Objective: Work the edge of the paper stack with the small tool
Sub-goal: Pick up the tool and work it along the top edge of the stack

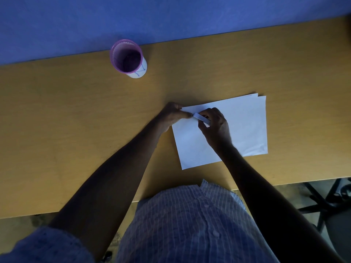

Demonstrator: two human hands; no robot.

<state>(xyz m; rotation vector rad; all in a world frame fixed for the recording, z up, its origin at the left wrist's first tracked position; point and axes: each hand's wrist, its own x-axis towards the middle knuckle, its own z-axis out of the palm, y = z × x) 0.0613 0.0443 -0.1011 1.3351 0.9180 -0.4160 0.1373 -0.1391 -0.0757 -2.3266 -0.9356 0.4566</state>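
A stack of white paper sheets (pixel 245 128) lies flat on the wooden table, right of centre, its sheets slightly fanned at the far right corner. My left hand (pixel 171 115) pinches the stack's far left corner between thumb and fingers. My right hand (pixel 213 126) grips a small pale, flat tool (pixel 201 118). The tool's tip sits at that same corner, right beside my left thumb. Part of the tool is hidden inside my right fist.
A purple mesh pen cup (pixel 128 58) stands near the table's (pixel 76 111) far edge, left of the paper, against a blue wall. A dark chair base (pixel 326 198) shows on the floor at the lower right. My striped shirt fills the bottom of the view.
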